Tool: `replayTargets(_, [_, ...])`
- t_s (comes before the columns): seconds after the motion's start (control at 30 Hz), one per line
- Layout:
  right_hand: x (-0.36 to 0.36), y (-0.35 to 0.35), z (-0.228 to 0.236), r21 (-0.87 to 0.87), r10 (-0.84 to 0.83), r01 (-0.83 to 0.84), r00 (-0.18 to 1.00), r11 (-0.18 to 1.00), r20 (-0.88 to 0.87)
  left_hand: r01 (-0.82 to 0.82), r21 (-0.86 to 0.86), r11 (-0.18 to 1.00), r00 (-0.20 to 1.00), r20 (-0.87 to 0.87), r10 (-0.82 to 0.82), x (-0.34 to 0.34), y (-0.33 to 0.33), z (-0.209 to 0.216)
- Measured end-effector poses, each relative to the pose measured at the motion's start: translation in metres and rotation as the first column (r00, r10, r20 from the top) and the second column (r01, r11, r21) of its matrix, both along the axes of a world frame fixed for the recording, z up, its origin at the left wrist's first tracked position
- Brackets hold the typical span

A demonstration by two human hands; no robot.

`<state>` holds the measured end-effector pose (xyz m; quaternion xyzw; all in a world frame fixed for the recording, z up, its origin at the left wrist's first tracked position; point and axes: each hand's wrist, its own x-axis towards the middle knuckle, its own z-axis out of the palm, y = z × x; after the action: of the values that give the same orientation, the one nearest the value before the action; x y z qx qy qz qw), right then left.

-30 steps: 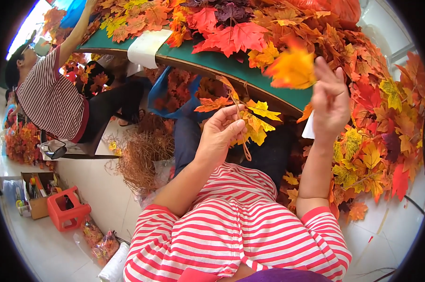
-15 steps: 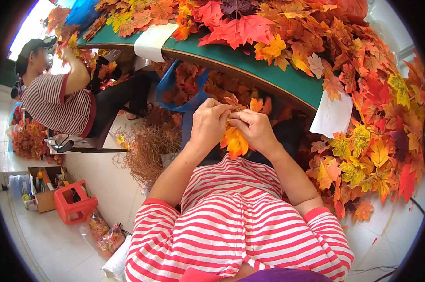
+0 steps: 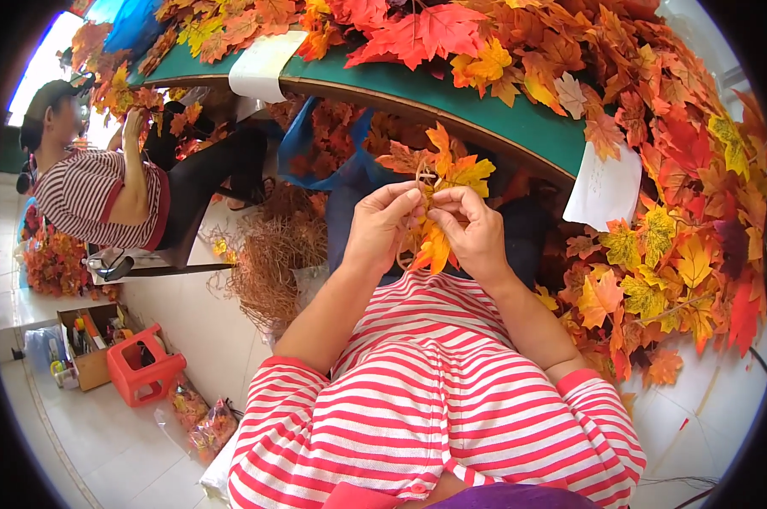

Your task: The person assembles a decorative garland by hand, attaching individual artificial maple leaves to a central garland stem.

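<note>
In front of my lap I hold a spray of artificial maple leaves (image 3: 466, 175) in orange, yellow and red. My left hand (image 3: 380, 226) is closed, thumb and forefinger pinching a thin brown stem (image 3: 421, 172) that loops up among the leaves. Beside it, my right hand (image 3: 475, 231) is closed in a pinch on the spray, close to the middle where the leaves join. Orange leaves also hang below, between both hands. The exact point where the stem meets the spray is hidden by my fingers.
A green table (image 3: 358, 85) heaped with maple leaves (image 3: 604, 76) curves ahead and to the right. Below it hangs a blue bag (image 3: 294, 153). Brown vines (image 3: 281, 263) lie left of my knees. A co-worker (image 3: 95, 191) sits at left; a red stool (image 3: 146, 365) stands on the floor.
The leaf spray has turned and opened upward, showing more leaves above my hands. The brown stem loop has come into view. My hands have shifted slightly down and apart.
</note>
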<state>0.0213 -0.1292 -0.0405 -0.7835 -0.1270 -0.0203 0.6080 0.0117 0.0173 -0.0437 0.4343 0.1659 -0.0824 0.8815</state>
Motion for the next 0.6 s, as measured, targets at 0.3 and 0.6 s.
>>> replayTargets(0.3, [-0.0019, -0.0033, 0.0067, 0.032, -0.001, 0.002, 1.000, 0.999, -0.017, -0.054, -0.008, 0.999, 0.998, 0.027, 0.054, -0.0053, -0.0062, 0.0049])
replayTargets(0.6, [-0.0012, -0.0026, 0.0051, 0.011, 0.003, -0.003, 1.000, 1.000, -0.002, -0.063, 0.014, 0.998, 0.994, 0.088, 0.062, -0.0060, -0.0058, 0.0028])
